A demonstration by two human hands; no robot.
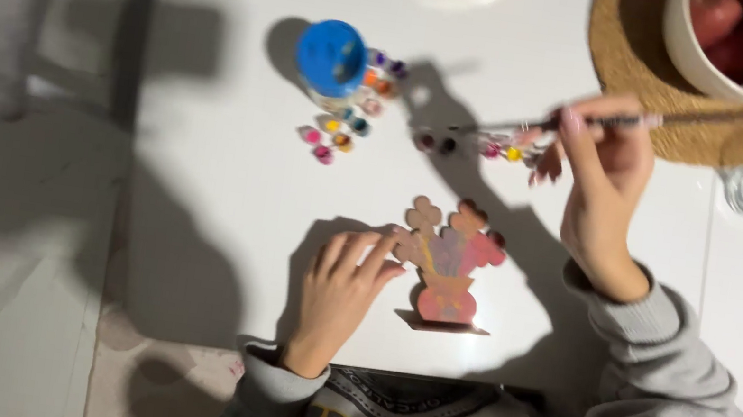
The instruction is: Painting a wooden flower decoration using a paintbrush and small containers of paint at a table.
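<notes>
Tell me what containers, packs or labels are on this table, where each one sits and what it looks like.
Blue cup: round, far left of the white table.
Paint pot strips: small round pots, mixed colours, beside the cup.
More paint pots: a row under the brush tip, by the right hand.
No labels or screens show.

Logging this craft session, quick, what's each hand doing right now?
Left hand: open, fingertips touching the painted wooden flower-vase cutout.
Right hand: grip closed on a paintbrush, over the small paint pots.
</notes>
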